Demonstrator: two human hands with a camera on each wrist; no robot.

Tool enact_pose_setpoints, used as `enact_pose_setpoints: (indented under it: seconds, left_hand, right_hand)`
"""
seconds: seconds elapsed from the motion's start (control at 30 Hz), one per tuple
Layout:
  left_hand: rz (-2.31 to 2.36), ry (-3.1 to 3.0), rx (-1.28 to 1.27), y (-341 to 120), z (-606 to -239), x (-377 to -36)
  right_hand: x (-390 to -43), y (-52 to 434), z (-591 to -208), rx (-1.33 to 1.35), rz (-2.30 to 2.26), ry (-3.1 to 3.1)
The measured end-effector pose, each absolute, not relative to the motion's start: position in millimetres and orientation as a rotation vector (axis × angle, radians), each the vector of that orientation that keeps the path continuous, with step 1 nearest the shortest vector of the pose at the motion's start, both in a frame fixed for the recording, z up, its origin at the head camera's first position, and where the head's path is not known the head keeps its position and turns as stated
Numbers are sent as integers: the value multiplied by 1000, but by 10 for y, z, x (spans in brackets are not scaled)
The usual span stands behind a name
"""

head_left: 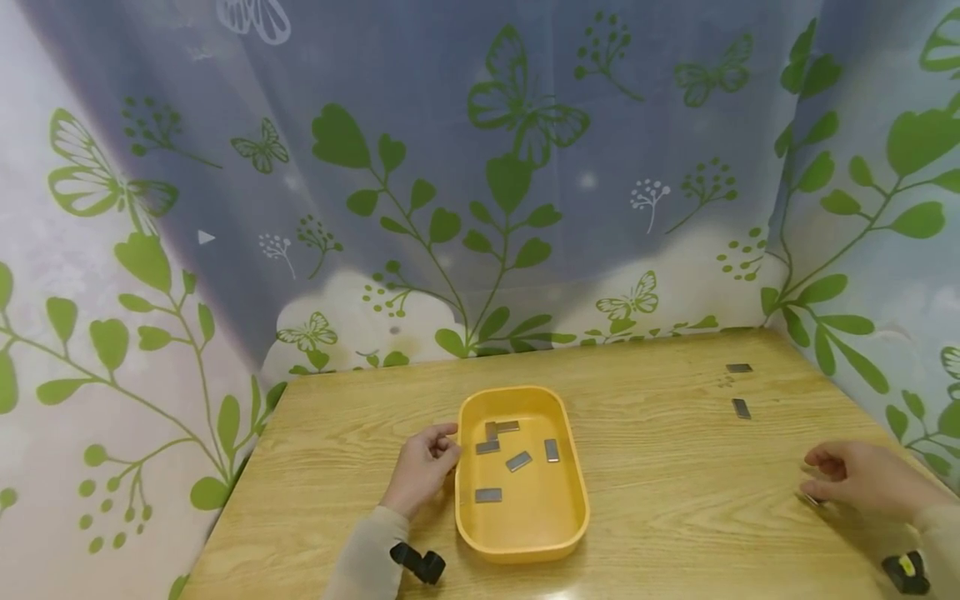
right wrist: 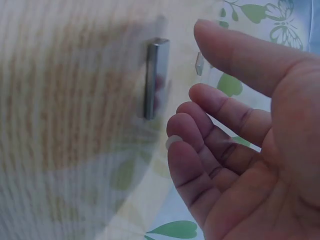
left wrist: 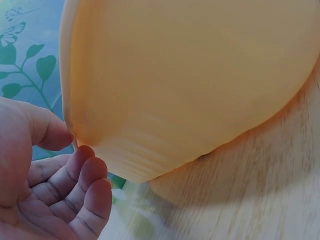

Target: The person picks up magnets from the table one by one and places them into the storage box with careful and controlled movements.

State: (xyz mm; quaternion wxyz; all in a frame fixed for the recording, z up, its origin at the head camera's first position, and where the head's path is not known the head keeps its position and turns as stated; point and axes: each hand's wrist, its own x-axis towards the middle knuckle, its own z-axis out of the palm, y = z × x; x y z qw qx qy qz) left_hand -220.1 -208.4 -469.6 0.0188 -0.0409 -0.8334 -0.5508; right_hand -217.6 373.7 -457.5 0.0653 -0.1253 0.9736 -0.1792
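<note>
My left hand (head_left: 422, 468) is at the left side of a yellow plastic tray (head_left: 522, 553), its thumb and fingertips pinching the edge. In the left wrist view the tray's wall (left wrist: 190, 75) fills most of the picture. Several flat grey metal blocks lie inside, one of them a block (head_left: 488, 495) near the front left. Over at the right, my right hand (head_left: 862, 477) hovers beside a shiny metal block (right wrist: 156, 80) lying on the table. Its thumb and fingers are apart, loosely bent, with a gap between them and that block.
Two more grey blocks lie at the back right of the wooden table (head_left: 660, 467), a flat block (head_left: 738, 367) and a nearer block (head_left: 741, 408). A curtain (head_left: 420, 250) with green leaves and butterflies hangs behind the table and along its sides.
</note>
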Motion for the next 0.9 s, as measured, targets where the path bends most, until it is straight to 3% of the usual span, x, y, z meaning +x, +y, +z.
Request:
enact_pose_setpoints:
  seconds: [0.9]
  left_hand:
    - [-1736,-2579,-113,-2085,-4699,-2207]
  right_hand:
    - [-2119,3732,-4664,-403,-560,2892]
